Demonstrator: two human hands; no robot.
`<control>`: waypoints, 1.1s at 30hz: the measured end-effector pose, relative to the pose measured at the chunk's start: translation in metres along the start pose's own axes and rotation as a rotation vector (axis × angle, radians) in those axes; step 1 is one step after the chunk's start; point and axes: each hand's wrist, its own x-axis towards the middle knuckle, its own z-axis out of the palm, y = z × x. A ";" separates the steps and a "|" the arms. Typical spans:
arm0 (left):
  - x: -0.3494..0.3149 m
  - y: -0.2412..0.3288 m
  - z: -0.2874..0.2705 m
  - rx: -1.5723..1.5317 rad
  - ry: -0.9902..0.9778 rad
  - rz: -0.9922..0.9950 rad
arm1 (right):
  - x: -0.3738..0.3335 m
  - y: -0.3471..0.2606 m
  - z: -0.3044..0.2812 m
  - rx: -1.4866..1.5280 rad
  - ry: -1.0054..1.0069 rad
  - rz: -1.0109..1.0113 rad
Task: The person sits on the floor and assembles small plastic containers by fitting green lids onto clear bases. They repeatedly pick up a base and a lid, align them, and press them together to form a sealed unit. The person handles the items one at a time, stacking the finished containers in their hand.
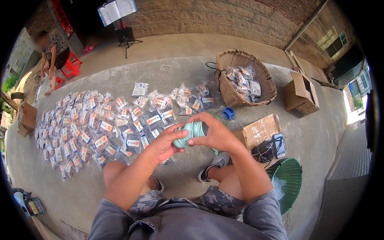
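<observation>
Both my hands hold a mint-green rounded bottle [191, 134] in front of me, above the concrete. It is tilted, and a dark round opening faces right. My left hand [166, 141] grips its left end with the fingers bent around it. My right hand [214, 134] curls over its right side, thumb below and fingers above. A thin green strap [216, 151] hangs under the right hand. Just beyond, a round blue lid-like piece [228, 113] lies on the ground. Many clear packets [100, 141] with orange-and-white labels spread out to the left of my hands.
A woven basket [230, 90] holding more packets stands ahead to the right. Nearby are an open carton [300, 94], a flattened cardboard box [262, 130] with a phone [279, 145], and a green basket [296, 182]. A person [50, 58] sits near a red stool [72, 66]; a music stand [126, 40] rises beyond.
</observation>
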 end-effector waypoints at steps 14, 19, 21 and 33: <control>-0.006 0.002 0.010 0.059 0.024 0.068 | 0.005 0.006 -0.006 -0.128 -0.084 -0.171; -0.006 -0.003 0.009 0.158 0.068 0.067 | 0.005 0.005 0.011 -0.264 -0.025 -0.200; -0.007 -0.004 0.005 0.144 0.050 0.069 | 0.006 0.009 0.013 -0.242 -0.023 -0.213; 0.002 0.001 0.000 0.018 0.149 0.138 | 0.006 0.001 -0.002 -0.066 0.039 -0.237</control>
